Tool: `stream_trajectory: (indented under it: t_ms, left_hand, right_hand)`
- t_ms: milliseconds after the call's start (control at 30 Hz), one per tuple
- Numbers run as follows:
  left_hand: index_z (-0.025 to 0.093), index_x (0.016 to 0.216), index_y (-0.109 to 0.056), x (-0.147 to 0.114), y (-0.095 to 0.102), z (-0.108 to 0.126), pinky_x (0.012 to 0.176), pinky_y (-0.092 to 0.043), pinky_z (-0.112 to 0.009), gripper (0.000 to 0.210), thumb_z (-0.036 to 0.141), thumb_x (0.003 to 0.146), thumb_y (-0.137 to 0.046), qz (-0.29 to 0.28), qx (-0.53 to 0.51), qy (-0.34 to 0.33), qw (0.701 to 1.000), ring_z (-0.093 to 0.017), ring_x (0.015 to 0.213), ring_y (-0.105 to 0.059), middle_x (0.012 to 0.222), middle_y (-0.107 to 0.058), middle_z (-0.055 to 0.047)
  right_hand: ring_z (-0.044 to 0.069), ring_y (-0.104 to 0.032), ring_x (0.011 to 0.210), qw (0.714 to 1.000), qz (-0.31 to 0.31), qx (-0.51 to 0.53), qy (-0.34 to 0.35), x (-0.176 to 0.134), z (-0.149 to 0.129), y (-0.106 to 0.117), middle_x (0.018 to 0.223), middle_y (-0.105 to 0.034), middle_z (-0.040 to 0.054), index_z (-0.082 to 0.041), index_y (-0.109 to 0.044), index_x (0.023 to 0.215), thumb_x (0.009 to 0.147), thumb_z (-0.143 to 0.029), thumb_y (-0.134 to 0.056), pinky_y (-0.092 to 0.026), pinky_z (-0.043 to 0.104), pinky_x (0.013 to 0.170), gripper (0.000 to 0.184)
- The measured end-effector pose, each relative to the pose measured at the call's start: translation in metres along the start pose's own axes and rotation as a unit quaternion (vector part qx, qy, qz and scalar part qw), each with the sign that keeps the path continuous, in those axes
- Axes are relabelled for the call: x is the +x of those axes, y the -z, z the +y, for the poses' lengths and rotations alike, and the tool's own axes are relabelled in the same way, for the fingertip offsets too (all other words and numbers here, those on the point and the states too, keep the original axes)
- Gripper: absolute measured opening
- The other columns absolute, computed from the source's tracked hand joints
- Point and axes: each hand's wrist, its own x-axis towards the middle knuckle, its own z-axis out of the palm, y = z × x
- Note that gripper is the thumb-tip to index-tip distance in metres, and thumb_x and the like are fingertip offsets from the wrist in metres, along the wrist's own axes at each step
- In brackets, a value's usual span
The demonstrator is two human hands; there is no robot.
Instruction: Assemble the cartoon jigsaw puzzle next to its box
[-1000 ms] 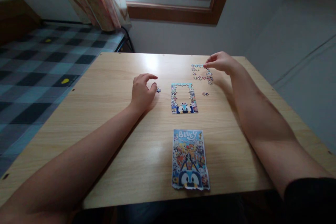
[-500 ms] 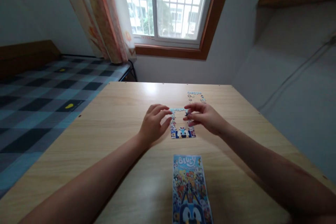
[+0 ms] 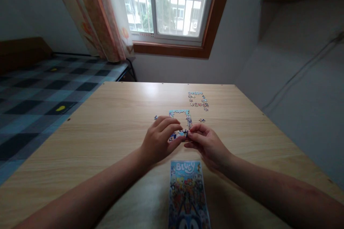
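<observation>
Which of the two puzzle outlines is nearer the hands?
The joined puzzle frame, which the left hand partly covers; the other, a ring of puzzle pieces, lies farther back, nearer the window.

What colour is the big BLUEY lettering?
The lettering on the picture sheet is white, clearest in the head view.

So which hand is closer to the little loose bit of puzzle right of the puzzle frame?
Right. The right hand is just on the near side of the loose bit; the left hand is farther off, to its left.
</observation>
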Motion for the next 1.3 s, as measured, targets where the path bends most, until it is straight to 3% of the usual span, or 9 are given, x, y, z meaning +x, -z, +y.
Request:
stream_trajectory:
  t_ms: [400, 633, 767, 900, 1033, 1167, 1233, 1300]
  left_hand:
    - [0.02, 0.108, -0.065, -0.003, -0.001, -0.004, 0.084, -0.052, -0.037, 0.017, 0.022, 0.092, -0.067, -0.026, -0.031, -0.009, 0.999, -0.02, 0.093, -0.061, 0.1, -0.069, -0.005]
    - [0.019, 0.104, -0.068, -0.004, -0.004, -0.003, 0.081, -0.054, -0.035, 0.013, 0.021, 0.091, -0.069, -0.025, -0.047, -0.011, 0.999, -0.019, 0.091, -0.062, 0.098, -0.07, -0.006]
    - [0.019, 0.1, -0.069, -0.006, -0.004, -0.009, 0.08, -0.054, -0.035, 0.008, 0.021, 0.092, -0.069, -0.03, -0.05, 0.017, 0.998, -0.018, 0.089, -0.063, 0.096, -0.07, -0.005]
    - [0.019, 0.097, -0.07, -0.01, -0.003, -0.021, 0.082, -0.055, -0.037, 0.009, 0.018, 0.094, -0.062, -0.011, -0.032, 0.094, 0.995, -0.019, 0.091, -0.064, 0.095, -0.071, -0.006]
    - [0.02, 0.096, -0.069, -0.013, -0.003, -0.033, 0.08, -0.055, -0.038, 0.01, 0.016, 0.093, -0.06, -0.006, -0.017, 0.149, 0.989, -0.02, 0.092, -0.064, 0.093, -0.07, -0.006]
    - [0.02, 0.096, -0.069, -0.015, -0.006, -0.037, 0.08, -0.056, -0.039, 0.011, 0.015, 0.092, -0.06, -0.01, -0.013, 0.162, 0.987, -0.021, 0.092, -0.064, 0.093, -0.07, -0.005]
    - [0.02, 0.096, -0.069, -0.015, -0.006, -0.037, 0.081, -0.055, -0.039, 0.013, 0.014, 0.092, -0.059, -0.015, -0.012, 0.159, 0.987, -0.021, 0.093, -0.063, 0.093, -0.07, -0.006]
    - [0.02, 0.097, -0.069, -0.015, -0.007, -0.036, 0.082, -0.055, -0.04, 0.013, 0.013, 0.092, -0.058, -0.018, -0.011, 0.155, 0.988, -0.021, 0.093, -0.063, 0.094, -0.07, -0.006]
  right_hand:
    - [0.013, -0.069, 0.071, 0.997, -0.03, -0.048, 0.055, -0.003, 0.004, -0.001, 0.081, -0.068, -0.0013, -0.021, -0.068, 0.099, 0.074, -0.026, -0.085, -0.063, 0.028, 0.068, 0.031]
    - [0.014, -0.069, 0.072, 0.984, -0.069, -0.13, 0.104, -0.004, 0.005, 0.002, 0.077, -0.071, -0.0002, -0.021, -0.067, 0.085, 0.078, -0.027, -0.081, -0.061, 0.03, 0.068, 0.017]
    - [0.012, -0.061, 0.063, 0.956, -0.029, -0.23, 0.178, 0.005, -0.005, 0.011, 0.072, -0.067, -0.0006, -0.02, -0.068, 0.083, 0.079, -0.028, -0.079, -0.054, 0.027, 0.058, 0.014]
    - [0.014, -0.06, 0.068, 0.88, 0.028, -0.364, 0.303, 0.013, -0.017, 0.022, 0.08, -0.069, 0.0017, -0.021, -0.07, 0.089, 0.086, -0.027, -0.072, -0.049, 0.028, 0.06, 0.007]
    - [0.019, -0.062, 0.083, 0.754, -0.062, -0.531, 0.381, 0.013, -0.013, 0.025, 0.089, -0.073, 0.0041, -0.022, -0.072, 0.099, 0.093, -0.023, -0.064, -0.05, 0.037, 0.078, 0.01]
    - [0.026, -0.059, 0.101, 0.618, -0.131, -0.674, 0.383, 0.012, -0.003, 0.022, 0.108, -0.073, 0.0075, -0.024, -0.074, 0.11, 0.093, -0.028, -0.066, -0.045, 0.046, 0.093, 0.019]
    - [0.028, -0.058, 0.106, 0.585, -0.127, -0.709, 0.374, 0.012, -0.001, 0.021, 0.117, -0.071, 0.008, -0.026, -0.075, 0.112, 0.092, -0.032, -0.068, -0.043, 0.047, 0.095, 0.021]
    - [0.028, -0.057, 0.11, 0.574, -0.121, -0.723, 0.366, 0.013, -0.001, 0.02, 0.122, -0.069, 0.0075, -0.028, -0.075, 0.111, 0.092, -0.033, -0.068, -0.042, 0.048, 0.097, 0.02]
